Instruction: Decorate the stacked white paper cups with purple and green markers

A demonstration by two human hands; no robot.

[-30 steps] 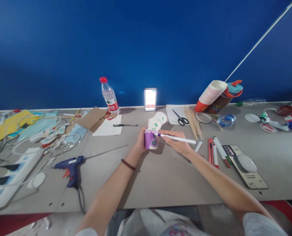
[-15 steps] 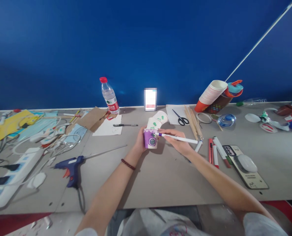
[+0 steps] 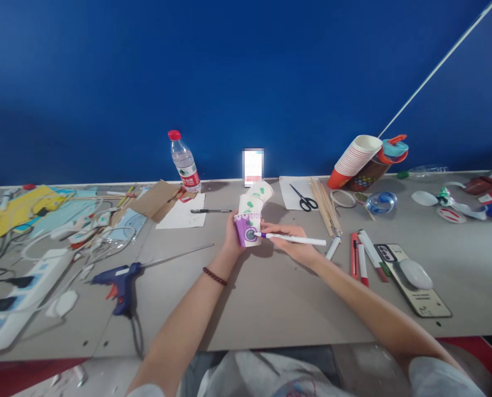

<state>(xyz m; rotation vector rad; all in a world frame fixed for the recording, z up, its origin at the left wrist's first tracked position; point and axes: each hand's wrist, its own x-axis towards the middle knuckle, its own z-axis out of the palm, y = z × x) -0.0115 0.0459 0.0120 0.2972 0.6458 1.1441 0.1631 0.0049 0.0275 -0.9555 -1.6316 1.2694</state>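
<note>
My left hand [image 3: 231, 238] is wrapped round a purple-painted paper cup [image 3: 247, 229] at the middle of the grey table. Several white cups with green spots [image 3: 255, 199] are joined in a bent chain above the purple cup. My right hand [image 3: 292, 245] pinches a white marker [image 3: 295, 239] with a purple tip, and the tip touches the dark circle drawn on the purple cup's side. A marker cap [image 3: 333, 247] lies just right of my right hand.
A blue glue gun [image 3: 119, 278] lies at left, with a power strip [image 3: 22, 291] and cables beyond. Red and white markers [image 3: 362, 255], a phone and a white mouse [image 3: 415, 273] lie at right. Scissors [image 3: 306, 200], wooden sticks, stacked cups [image 3: 356, 157] and a water bottle [image 3: 183, 161] stand by the blue wall.
Both hands shifted a little left and away with the cups. The marker tip moved from the cup's rim down onto the dark circle on its side.
</note>
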